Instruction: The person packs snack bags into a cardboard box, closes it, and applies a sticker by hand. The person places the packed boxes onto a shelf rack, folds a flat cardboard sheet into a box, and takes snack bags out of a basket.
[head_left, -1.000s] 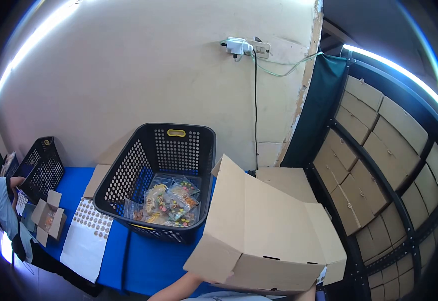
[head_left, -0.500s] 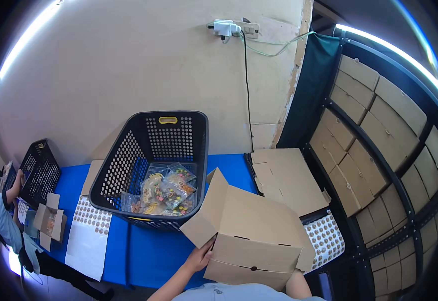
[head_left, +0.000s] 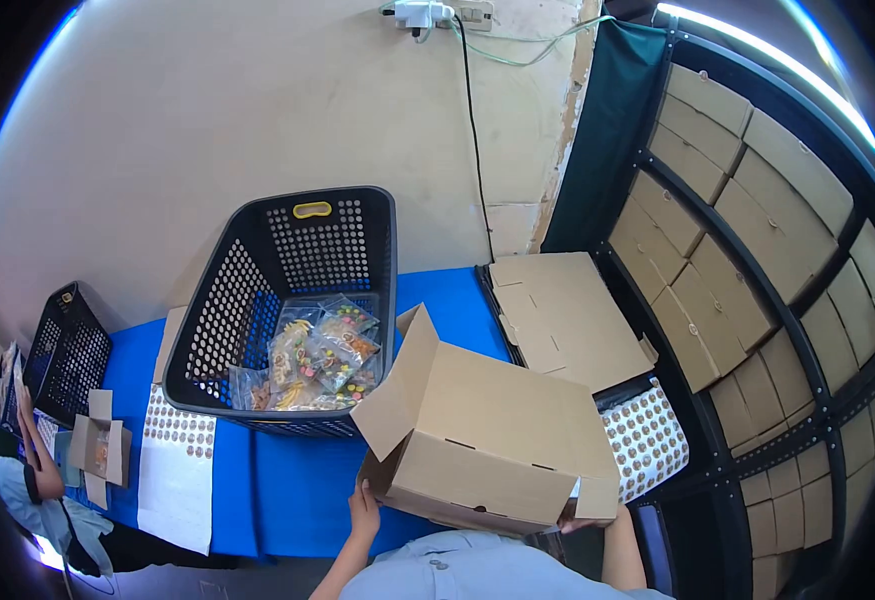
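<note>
A brown cardboard box with raised side flaps is held in front of my body, over the table's near edge. It tilts, and its front panel with slots and a small round hole faces me. My left hand grips its lower left corner. At the lower right corner, below a hanging flap, my right hand holds the box; most of its fingers are hidden. Behind the box on the left stands a black perforated basket with clear bags of colourful small pieces inside.
Sticker sheets lie left on the blue table, more stickers on the right. Flat cardboard lies at the back right. A rack of boxes stands right. At far left, a co-worker is near a smaller basket.
The box has tilted, its front panel turning, and sits slightly further left in view. My left hand has shifted down its left corner. More of my right hand shows. The co-worker's arm has moved.
</note>
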Tool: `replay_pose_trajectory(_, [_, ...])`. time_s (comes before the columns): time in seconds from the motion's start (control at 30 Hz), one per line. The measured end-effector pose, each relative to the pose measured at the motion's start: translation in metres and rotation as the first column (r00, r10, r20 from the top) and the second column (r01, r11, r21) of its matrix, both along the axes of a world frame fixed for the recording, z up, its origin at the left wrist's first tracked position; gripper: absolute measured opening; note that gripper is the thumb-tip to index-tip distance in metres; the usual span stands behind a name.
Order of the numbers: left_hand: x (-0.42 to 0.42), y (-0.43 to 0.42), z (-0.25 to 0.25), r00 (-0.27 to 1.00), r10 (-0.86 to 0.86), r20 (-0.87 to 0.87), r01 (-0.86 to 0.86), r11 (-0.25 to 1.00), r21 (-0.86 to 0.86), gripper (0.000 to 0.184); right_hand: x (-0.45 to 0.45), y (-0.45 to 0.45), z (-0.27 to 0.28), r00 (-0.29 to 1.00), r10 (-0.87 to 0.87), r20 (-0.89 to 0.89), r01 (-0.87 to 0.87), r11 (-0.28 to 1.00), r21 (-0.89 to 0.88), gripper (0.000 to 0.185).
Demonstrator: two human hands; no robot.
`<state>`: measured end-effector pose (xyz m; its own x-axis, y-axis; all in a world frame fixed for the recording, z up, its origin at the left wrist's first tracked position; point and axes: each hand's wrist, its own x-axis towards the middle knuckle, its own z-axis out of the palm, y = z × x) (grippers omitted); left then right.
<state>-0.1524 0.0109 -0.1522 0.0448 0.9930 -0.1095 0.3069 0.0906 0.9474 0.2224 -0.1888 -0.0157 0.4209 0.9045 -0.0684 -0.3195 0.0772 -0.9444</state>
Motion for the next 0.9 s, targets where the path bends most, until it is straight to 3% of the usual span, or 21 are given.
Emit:
replay_pose_trajectory(0.07, [0.002,0.001,0.008,0.997,-0.069,0.038,0.068,0.998,0.020,0.032,0.000,0.000,-0.006,0.999,0.026,-0.027,-0.027,0.999,-0.045,0.067])
replay_pose_trajectory(0.1, [-0.001,0.001,-0.003,0.997,-0.068,0.037,0.067,0.998,0.019,0.032,0.000,0.000,-0.009,0.998,0.040,-0.042,-0.042,0.997,-0.068,0.068])
replay_pose_trajectory(0.17, [-0.008,0.001,-0.043,0.969,-0.137,0.207,0.159,0.983,-0.093,0.025,0.000,0.002,-0.014,0.995,0.066,-0.072,-0.074,0.991,-0.116,0.071])
replay_pose_trajectory(0.27, [-0.011,0.002,-0.060,0.958,-0.231,0.171,0.259,0.953,-0.160,0.023,0.005,0.006,-0.017,0.990,0.095,-0.103,-0.110,0.981,-0.158,0.074])
replay_pose_trajectory(0.33, [-0.010,0.002,-0.058,0.960,-0.240,0.143,0.263,0.948,-0.181,0.022,0.026,0.007,-0.015,0.980,-0.027,-0.198,-0.016,0.977,-0.212,0.076])
replay_pose_trajectory(0.37, [-0.009,-0.001,-0.054,0.962,-0.248,0.117,0.267,0.942,-0.203,0.020,0.015,0.018,0.022,0.975,-0.073,-0.208,0.055,0.994,-0.091,0.072])
replay_pose_trajectory(0.47, [-0.006,-0.004,-0.050,0.960,-0.226,0.164,0.260,0.937,-0.233,0.024,0.030,0.041,0.044,0.931,-0.192,-0.309,0.174,0.981,-0.084,0.062])
replay_pose_trajectory(0.57, [-0.007,-0.003,-0.054,0.956,-0.228,0.183,0.268,0.934,-0.235,0.022,0.042,0.079,0.067,0.945,-0.226,-0.237,0.211,0.974,-0.085,0.038])
replay_pose_trajectory(0.63, [-0.009,-0.002,-0.054,0.960,-0.242,0.143,0.273,0.924,-0.266,0.021,0.060,0.106,0.064,0.906,-0.277,-0.321,0.288,0.958,-0.015,0.041])
replay_pose_trajectory(0.7, [-0.012,-0.005,-0.052,0.965,-0.244,0.099,0.263,0.916,-0.303,0.020,0.051,0.137,0.101,0.871,-0.346,-0.349,0.382,0.924,0.038,0.038])
replay_pose_trajectory(0.73, [-0.012,-0.006,-0.047,0.962,-0.260,0.080,0.272,0.918,-0.289,0.020,0.064,0.151,0.097,0.897,-0.261,-0.356,0.336,0.926,0.170,0.034])
replay_pose_trajectory(0.8, [-0.013,-0.011,-0.044,0.965,-0.256,0.060,0.263,0.924,-0.277,0.020,0.080,0.175,0.105,0.890,-0.114,-0.441,0.219,0.956,0.194,0.027])
replay_pose_trajectory(0.9, [-0.009,-0.013,-0.043,0.969,-0.225,0.099,0.244,0.923,-0.297,0.020,0.094,0.210,0.107,0.882,-0.088,-0.462,0.249,0.921,0.300,0.024])
